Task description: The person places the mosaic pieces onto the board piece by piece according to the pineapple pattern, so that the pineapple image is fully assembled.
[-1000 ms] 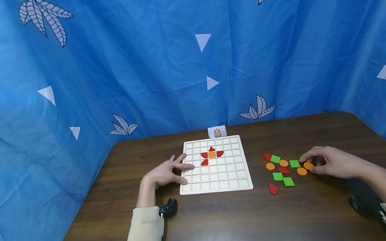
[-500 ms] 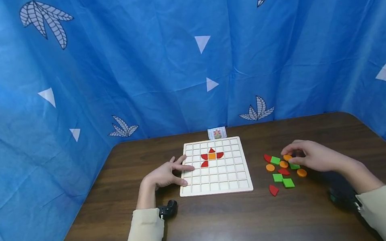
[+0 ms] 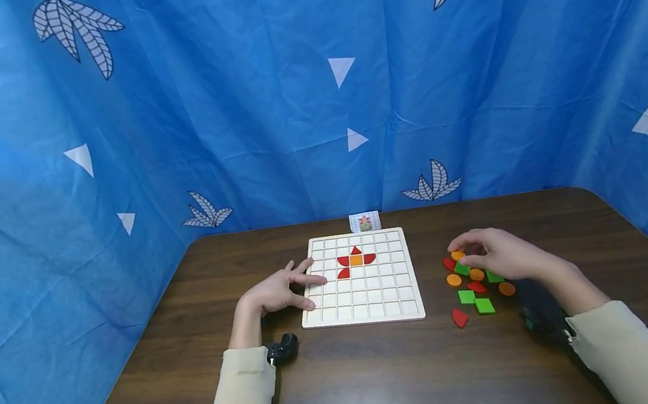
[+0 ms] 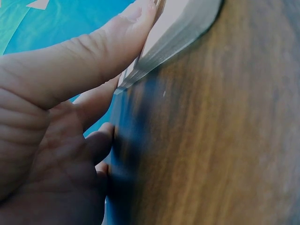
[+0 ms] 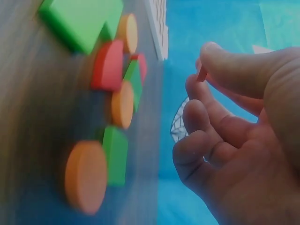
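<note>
Right hand: pinching an orange disc between thumb and fingertips, over the far side of a scatter of loose pieces, right of the board. Right wrist view shows the held disc edge-on, above the desk; the remaining fingers are loosely bent.

Left hand: released, nothing grasped. Fingers spread; thumb and forefinger touch the left side of the white gridded board. Left wrist view has the thumb resting at the board's edge.

On the board, upper half: an orange square with a red triangle in the cell above, a red rounded piece on either side, and another red piece beneath the left one.

Loose on the desk, near the right hand: three orange discs, four green squares, some partly hidden, and red curved pieces. One red piece lies nearest the sleeves, a little off from the cluster.

A small printed card sits at the board's far edge. Behind: blue curtain, white leaf and triangle prints.
</note>
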Action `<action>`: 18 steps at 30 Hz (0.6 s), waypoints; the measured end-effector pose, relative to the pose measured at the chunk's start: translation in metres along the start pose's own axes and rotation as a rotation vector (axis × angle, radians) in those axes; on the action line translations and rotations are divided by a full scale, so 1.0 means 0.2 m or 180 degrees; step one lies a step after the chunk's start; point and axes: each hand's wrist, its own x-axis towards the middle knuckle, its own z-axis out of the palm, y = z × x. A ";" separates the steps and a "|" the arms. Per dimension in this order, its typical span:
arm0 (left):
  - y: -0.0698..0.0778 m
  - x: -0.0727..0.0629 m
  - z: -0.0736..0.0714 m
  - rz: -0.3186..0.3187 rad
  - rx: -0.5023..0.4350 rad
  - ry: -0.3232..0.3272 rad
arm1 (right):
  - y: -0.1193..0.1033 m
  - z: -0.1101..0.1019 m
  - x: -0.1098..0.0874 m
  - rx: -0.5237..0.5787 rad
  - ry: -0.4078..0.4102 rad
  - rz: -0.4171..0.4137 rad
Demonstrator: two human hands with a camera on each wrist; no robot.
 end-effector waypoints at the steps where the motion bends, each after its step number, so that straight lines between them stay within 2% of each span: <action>1: 0.00 0.00 0.00 -0.0002 0.0002 0.0001 | -0.01 0.00 0.01 0.0015 0.0002 -0.0009; 9: 0.00 -0.01 0.00 -0.0002 -0.0031 0.0000 | -0.09 0.06 0.09 0.0065 -0.0008 -0.0024; 18: -0.01 0.00 -0.01 0.0006 -0.0024 -0.0011 | -0.20 0.14 0.20 0.0175 0.0014 0.0120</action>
